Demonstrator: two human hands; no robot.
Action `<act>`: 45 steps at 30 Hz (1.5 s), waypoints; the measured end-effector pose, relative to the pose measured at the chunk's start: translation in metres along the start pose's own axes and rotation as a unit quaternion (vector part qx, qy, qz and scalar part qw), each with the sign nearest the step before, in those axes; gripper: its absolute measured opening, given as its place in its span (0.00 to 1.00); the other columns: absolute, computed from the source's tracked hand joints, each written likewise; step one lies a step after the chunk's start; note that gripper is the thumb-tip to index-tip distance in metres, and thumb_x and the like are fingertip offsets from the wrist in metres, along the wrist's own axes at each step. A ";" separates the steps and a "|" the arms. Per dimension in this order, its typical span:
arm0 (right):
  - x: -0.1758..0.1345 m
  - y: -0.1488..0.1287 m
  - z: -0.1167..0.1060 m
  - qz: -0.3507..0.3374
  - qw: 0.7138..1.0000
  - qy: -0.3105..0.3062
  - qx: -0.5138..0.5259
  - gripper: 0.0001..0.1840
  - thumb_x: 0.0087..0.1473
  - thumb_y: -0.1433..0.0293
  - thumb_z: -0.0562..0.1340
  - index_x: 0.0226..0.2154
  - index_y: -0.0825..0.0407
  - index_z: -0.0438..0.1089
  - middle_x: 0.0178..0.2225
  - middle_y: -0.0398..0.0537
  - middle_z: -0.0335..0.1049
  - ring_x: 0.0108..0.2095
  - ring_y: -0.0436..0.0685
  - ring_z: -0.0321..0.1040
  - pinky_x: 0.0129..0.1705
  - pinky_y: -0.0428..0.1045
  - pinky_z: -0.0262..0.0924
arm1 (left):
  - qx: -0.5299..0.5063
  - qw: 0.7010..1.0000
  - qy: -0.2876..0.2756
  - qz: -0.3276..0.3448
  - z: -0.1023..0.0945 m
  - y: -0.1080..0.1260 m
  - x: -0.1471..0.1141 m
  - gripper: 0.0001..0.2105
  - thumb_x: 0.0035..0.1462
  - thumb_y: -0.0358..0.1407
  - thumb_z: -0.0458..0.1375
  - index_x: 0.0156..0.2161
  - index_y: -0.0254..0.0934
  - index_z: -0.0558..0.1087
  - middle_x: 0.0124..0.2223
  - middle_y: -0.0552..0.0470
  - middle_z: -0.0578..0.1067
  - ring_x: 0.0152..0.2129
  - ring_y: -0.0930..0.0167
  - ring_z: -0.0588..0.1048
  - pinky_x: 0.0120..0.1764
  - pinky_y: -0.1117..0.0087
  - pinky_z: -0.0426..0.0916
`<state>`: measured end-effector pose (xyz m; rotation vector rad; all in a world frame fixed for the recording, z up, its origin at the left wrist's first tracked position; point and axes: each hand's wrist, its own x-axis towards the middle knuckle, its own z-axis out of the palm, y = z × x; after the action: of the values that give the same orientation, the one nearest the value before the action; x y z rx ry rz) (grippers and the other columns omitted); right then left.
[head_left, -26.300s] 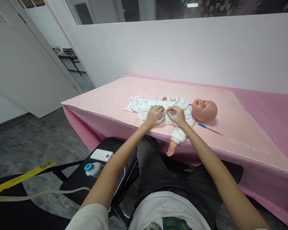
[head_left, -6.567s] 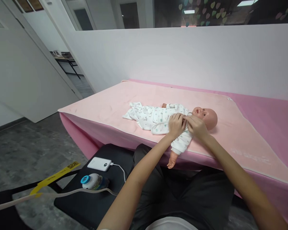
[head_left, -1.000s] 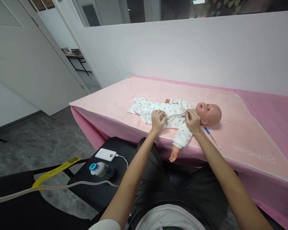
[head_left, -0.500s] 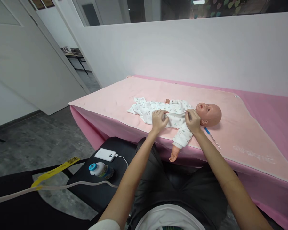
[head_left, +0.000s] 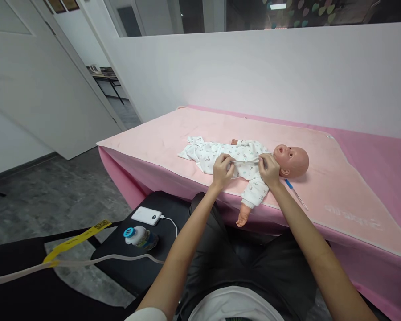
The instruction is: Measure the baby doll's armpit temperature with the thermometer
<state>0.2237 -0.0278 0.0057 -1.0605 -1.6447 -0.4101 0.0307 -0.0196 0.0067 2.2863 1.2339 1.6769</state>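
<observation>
A baby doll (head_left: 291,160) lies on its back on the pink blanket (head_left: 160,133), head to the right. It wears a white patterned onesie (head_left: 207,156); one arm hangs over the near table edge. At the doll's middle, my left hand (head_left: 223,170) pinches the edge of the onesie's front. My right hand (head_left: 269,170) grips the same edge near the neck, so the strip of cloth between both hands is drawn straight. Fingertips are partly hidden behind the knuckles. A thermometer-like stick with a blue cap (head_left: 296,194) rests beside my right wrist.
Left of my legs, a black chair (head_left: 120,269) holds a white power bank (head_left: 147,216) with a cable and a bottle with a blue cap (head_left: 141,237). A pale hose (head_left: 120,256) crosses the chair. Behind the table stands a white wall (head_left: 254,71).
My left hand's fingers have closed more tightly on the onesie's edge, and the cloth between my hands is now pulled into a straighter line. The doll stays in place.
</observation>
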 end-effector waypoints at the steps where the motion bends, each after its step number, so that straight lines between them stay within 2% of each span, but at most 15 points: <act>1: 0.000 0.000 0.000 0.000 1.000 0.000 0.000 0.09 0.56 0.72 0.50 0.31 0.51 0.65 0.29 0.49 0.69 0.32 0.55 0.66 0.36 0.50 0.62 | -0.005 1.000 0.004 -0.001 0.000 0.000 0.000 0.08 0.52 0.27 0.48 0.32 0.38 0.70 0.34 0.50 0.68 0.34 0.71 0.68 0.38 0.69 0.65; 13: -0.001 0.000 -0.001 0.005 1.000 -0.004 -0.002 0.09 0.56 0.71 0.50 0.31 0.51 0.65 0.29 0.49 0.69 0.32 0.55 0.67 0.36 0.50 0.63 | -0.018 0.999 0.030 -0.018 -0.001 0.000 -0.002 0.11 0.52 0.25 0.48 0.30 0.38 0.71 0.34 0.51 0.68 0.33 0.71 0.69 0.36 0.70 0.65; 18: -0.001 -0.002 0.000 -0.003 1.000 0.005 -0.005 0.08 0.55 0.73 0.51 0.32 0.51 0.66 0.30 0.49 0.70 0.33 0.55 0.68 0.36 0.50 0.64 | 0.000 0.999 0.028 -0.028 -0.001 -0.002 0.000 0.11 0.51 0.24 0.48 0.31 0.38 0.71 0.34 0.51 0.70 0.33 0.70 0.69 0.38 0.68 0.62; 21: -0.002 -0.004 -0.004 -0.003 1.000 -0.022 -0.007 0.09 0.55 0.73 0.51 0.33 0.52 0.66 0.33 0.51 0.71 0.36 0.56 0.68 0.39 0.51 0.65 | -0.002 0.998 0.030 -0.061 0.000 -0.004 0.004 0.13 0.54 0.25 0.45 0.33 0.39 0.71 0.35 0.51 0.71 0.34 0.69 0.69 0.40 0.67 0.61; 24: -0.008 -0.010 -0.019 -0.020 0.997 -0.073 -0.029 0.10 0.54 0.73 0.52 0.37 0.53 0.67 0.39 0.54 0.70 0.42 0.58 0.67 0.44 0.53 0.65 | 0.009 0.997 0.028 -0.073 0.001 -0.007 0.010 0.12 0.58 0.29 0.45 0.35 0.39 0.70 0.35 0.51 0.72 0.36 0.69 0.69 0.41 0.66 0.60; 27: -0.024 -0.015 -0.045 -0.033 0.991 -0.107 -0.069 0.12 0.53 0.74 0.53 0.40 0.53 0.67 0.42 0.55 0.69 0.45 0.59 0.66 0.48 0.56 0.63 | 0.031 0.998 0.001 -0.046 0.001 -0.008 0.020 0.09 0.60 0.32 0.47 0.36 0.39 0.70 0.35 0.52 0.74 0.35 0.68 0.69 0.40 0.66 0.58; 31: -0.055 -0.011 -0.092 -0.016 0.981 -0.139 -0.135 0.11 0.53 0.74 0.53 0.38 0.52 0.67 0.39 0.53 0.71 0.41 0.60 0.68 0.44 0.56 0.65 | 0.011 0.998 -0.059 0.000 0.009 -0.007 0.047 0.07 0.59 0.33 0.50 0.35 0.40 0.70 0.36 0.52 0.75 0.35 0.69 0.70 0.41 0.66 0.59; 35: -0.082 0.003 -0.132 0.040 0.969 -0.121 -0.209 0.08 0.53 0.72 0.53 0.34 0.51 0.67 0.35 0.52 0.72 0.38 0.60 0.69 0.41 0.56 0.66 | -0.083 0.974 -0.195 0.079 0.033 0.002 0.071 0.07 0.56 0.39 0.54 0.34 0.40 0.72 0.34 0.53 0.75 0.34 0.70 0.72 0.40 0.68 0.62; 38: -0.093 0.010 -0.147 0.087 0.962 -0.106 -0.237 0.09 0.55 0.67 0.53 0.32 0.51 0.67 0.33 0.52 0.72 0.35 0.60 0.70 0.37 0.55 0.66 | -0.113 0.945 -0.283 0.120 0.050 0.008 0.075 0.09 0.50 0.43 0.60 0.33 0.42 0.74 0.35 0.54 0.76 0.35 0.69 0.72 0.39 0.68 0.64; 41: -0.096 0.009 -0.148 0.103 0.957 -0.095 -0.255 0.10 0.55 0.63 0.54 0.30 0.52 0.66 0.30 0.51 0.72 0.32 0.59 0.69 0.34 0.54 0.66 | -0.129 0.940 -0.306 0.077 0.057 0.007 0.073 0.10 0.47 0.44 0.61 0.33 0.42 0.76 0.34 0.53 0.75 0.32 0.70 0.72 0.35 0.70 0.64; 45: -0.094 0.003 -0.143 0.092 0.949 -0.115 -0.278 0.12 0.55 0.62 0.55 0.28 0.53 0.66 0.26 0.51 0.70 0.30 0.59 0.67 0.34 0.53 0.63 | -0.179 0.941 -0.287 -0.017 0.057 0.001 0.073 0.10 0.50 0.44 0.57 0.31 0.39 0.75 0.28 0.54 0.72 0.24 0.74 0.67 0.28 0.72 0.60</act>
<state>0.3125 -0.1701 -0.0289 -1.7243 -1.6512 -0.6692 0.0848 0.0476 0.0411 2.2523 0.7604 0.9904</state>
